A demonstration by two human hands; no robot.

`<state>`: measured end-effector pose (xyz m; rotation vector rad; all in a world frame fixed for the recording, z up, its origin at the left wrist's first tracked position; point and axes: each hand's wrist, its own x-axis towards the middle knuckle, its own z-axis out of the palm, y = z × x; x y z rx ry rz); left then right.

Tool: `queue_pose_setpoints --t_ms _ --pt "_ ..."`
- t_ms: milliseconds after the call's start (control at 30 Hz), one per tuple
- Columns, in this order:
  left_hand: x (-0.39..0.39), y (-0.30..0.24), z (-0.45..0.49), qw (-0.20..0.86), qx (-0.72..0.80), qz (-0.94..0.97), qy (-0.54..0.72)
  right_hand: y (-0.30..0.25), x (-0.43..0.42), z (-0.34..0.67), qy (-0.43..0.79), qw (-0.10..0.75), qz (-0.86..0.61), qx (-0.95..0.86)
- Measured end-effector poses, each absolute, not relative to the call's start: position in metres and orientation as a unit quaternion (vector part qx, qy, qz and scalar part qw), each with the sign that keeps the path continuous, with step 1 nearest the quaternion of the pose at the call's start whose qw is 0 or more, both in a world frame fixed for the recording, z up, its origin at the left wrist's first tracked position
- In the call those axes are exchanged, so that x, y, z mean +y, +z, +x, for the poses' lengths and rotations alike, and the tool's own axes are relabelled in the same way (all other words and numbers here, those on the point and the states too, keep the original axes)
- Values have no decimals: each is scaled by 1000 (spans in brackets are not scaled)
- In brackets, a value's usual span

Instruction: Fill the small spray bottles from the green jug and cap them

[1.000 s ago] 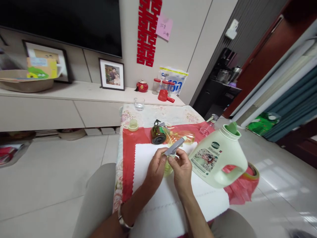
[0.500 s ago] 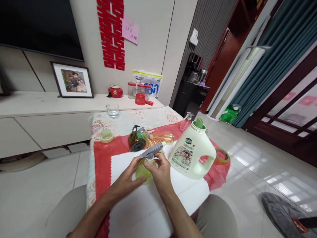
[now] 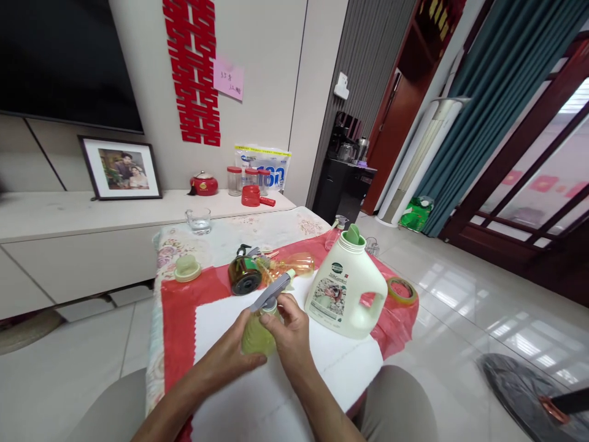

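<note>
A small spray bottle (image 3: 258, 334) of yellow-green liquid stands tilted slightly over the white cloth, with a grey trigger head (image 3: 272, 292) on its neck. My left hand (image 3: 237, 344) is wrapped round the left side of the bottle body, thumb across its lower front. My right hand (image 3: 289, 325) pinches the collar just under the spray head with thumb and fingers. To the right stands a large pale green detergent jug (image 3: 347, 288), its mouth uncapped and showing a green spout (image 3: 353, 234).
Behind my hands lie a dark pump bottle (image 3: 245, 274) and an orange spray bottle (image 3: 299, 264). A pale green cap (image 3: 187, 268), a glass cup (image 3: 199, 221) and a tape roll (image 3: 401, 290) are on the table. Red film (image 3: 177, 325) lies beneath the white cloth (image 3: 331, 362).
The view has shifted, so the scene sits a little further left and lower. Both hands keep their hold on the spray bottle; its grey head now points slightly more upward.
</note>
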<state>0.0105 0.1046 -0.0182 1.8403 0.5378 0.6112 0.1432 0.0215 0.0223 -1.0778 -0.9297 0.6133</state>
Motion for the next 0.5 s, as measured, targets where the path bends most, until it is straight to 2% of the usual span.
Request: queue_pose_setpoints --t_ms 133,333,500 --pt "97 -4 10 553 240 759 246 40 13 150 334 717 -447 -418" --pt "79 9 10 722 158 649 179 58 0 163 439 703 -379 -412" --pt "62 9 20 715 186 640 214 68 -11 170 442 696 -374 -425"
